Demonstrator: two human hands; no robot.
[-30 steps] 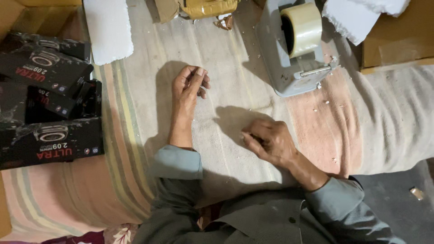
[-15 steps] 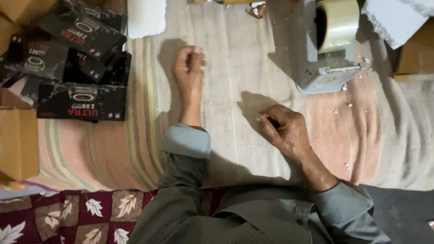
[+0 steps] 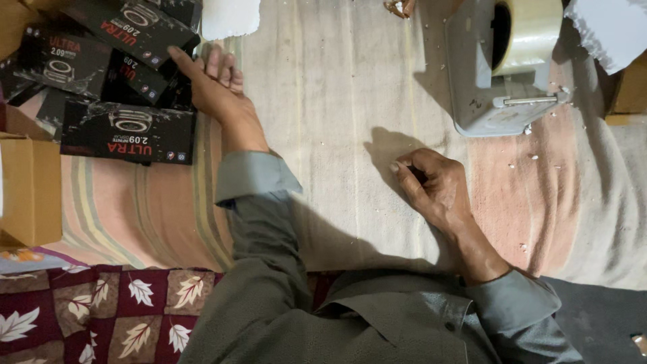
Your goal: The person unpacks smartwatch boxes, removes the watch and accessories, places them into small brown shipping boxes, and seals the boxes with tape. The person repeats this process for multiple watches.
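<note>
Black printed boxes (image 3: pixel 128 131) piled upper left, touched by open left hand (image 3: pixel 212 84); right hand (image 3: pixel 435 185) curled shut (contents unseen) mid-frame; tape dispenser (image 3: pixel 502 67) upper right.

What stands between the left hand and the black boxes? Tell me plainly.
Nothing visible. The left hand already lies on the pile of black boxes, fingers stretched over the edge of one, with only striped cloth beneath the wrist. The right hand rests curled on the cloth, apart from the pile, below the grey tape dispenser.
</note>
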